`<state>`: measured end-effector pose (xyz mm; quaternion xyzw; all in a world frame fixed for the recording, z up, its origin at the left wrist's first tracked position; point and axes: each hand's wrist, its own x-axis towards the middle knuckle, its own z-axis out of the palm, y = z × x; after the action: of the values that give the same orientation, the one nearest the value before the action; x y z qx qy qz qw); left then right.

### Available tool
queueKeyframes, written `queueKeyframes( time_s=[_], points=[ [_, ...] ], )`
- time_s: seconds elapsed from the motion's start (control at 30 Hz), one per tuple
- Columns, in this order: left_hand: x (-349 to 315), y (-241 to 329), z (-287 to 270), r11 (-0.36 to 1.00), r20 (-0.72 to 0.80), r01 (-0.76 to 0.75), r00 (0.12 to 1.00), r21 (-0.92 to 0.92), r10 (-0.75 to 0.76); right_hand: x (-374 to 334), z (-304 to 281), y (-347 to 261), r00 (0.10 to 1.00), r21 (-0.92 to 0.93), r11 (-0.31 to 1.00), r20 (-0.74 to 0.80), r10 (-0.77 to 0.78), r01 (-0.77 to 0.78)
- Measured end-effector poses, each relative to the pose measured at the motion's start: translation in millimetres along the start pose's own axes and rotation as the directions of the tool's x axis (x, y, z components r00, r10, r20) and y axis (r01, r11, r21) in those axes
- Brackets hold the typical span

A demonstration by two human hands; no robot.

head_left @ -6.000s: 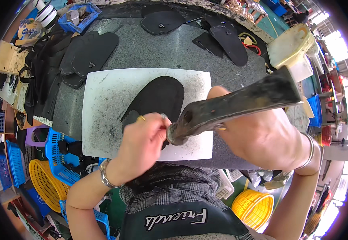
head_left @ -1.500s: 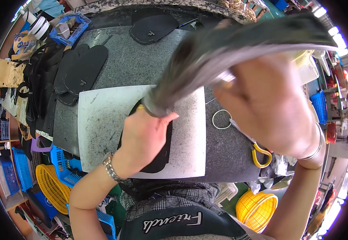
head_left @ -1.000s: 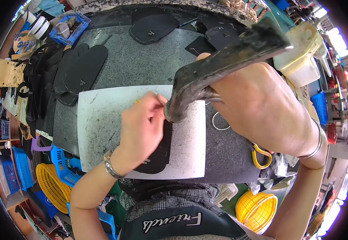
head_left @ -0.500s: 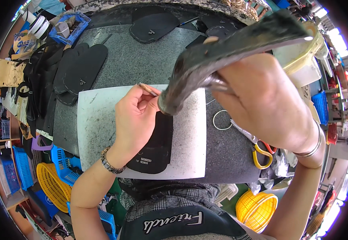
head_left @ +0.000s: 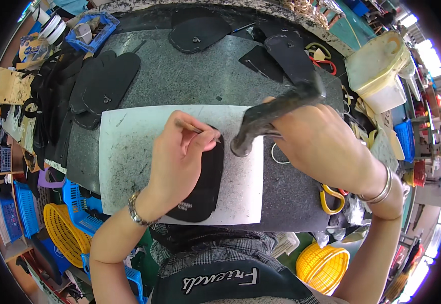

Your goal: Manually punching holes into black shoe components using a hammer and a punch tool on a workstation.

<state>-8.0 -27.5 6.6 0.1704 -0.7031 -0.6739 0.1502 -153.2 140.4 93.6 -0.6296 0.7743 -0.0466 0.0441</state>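
On a white board (head_left: 129, 167) lies a black, sole-shaped piece (head_left: 205, 187) with small pale print near its lower end. My left hand (head_left: 177, 162) is over its left side, fingers pinched round a thin metal punch (head_left: 191, 127) that slants down to the right; its tip is close to the piece's upper right edge. A dark metal hammer (head_left: 273, 114) is gripped in my right hand (head_left: 327, 144), raised to the right of the punch and apart from it. My right fingers are partly hidden behind the hammer and the hand.
Stacked black pieces (head_left: 106, 81) lie at the far left, with another black piece (head_left: 200, 30) at the back. Yellow-handled scissors (head_left: 332, 199) and a white ring (head_left: 281, 153) sit to the right. A blue basket (head_left: 93, 31) and a pale plastic container (head_left: 375, 66) stand farther off.
The hammer and my right hand have moved lower and away from the punch, to the right. My left hand has shifted slightly right with the punch, which now leans more.
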Motion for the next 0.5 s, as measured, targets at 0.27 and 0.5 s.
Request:
queueKeyframes(
  time_s=[0.27, 0.5],
  points=[
    [-60, 14, -23, 0.998, 0.048, 0.022, 0.999, -0.056, -0.019, -20, 12, -16, 0.996, 0.007, 0.999, -0.076, -0.052, 0.053],
    [-62, 14, -55, 0.991, 0.425, 0.047, 0.900, 0.126, -0.096, -17, 34, -52, 0.996, -0.101, 0.992, -0.038, -0.083, 0.078]
  ],
)
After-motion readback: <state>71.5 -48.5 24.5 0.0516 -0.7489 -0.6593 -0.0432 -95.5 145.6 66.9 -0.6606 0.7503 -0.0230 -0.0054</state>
